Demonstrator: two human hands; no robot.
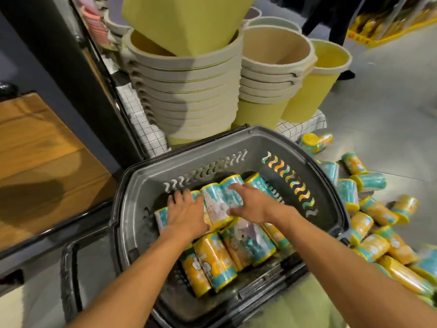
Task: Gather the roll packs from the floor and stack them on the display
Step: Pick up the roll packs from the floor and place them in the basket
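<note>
Both hands are down in the gray basket point(236, 143). The left hand point(186, 215) lies flat, fingers spread, on the roll packs point(212, 259), while the right hand point(251, 205) grips a teal pack point(230, 197). Loads of loose packs point(378, 216) are on the floor point(390, 102) to the right.

A single wide-angle view looks from the person's head, forward and steeply down along both forearms. It sits close above the left hand point(186, 215) and right hand point(251, 205), mid-frame over the basket point(260, 131). Beyond the fingertips it reaches stacked buckets point(189, 95); right of the right hand, floor with roll packs point(378, 215).
</note>
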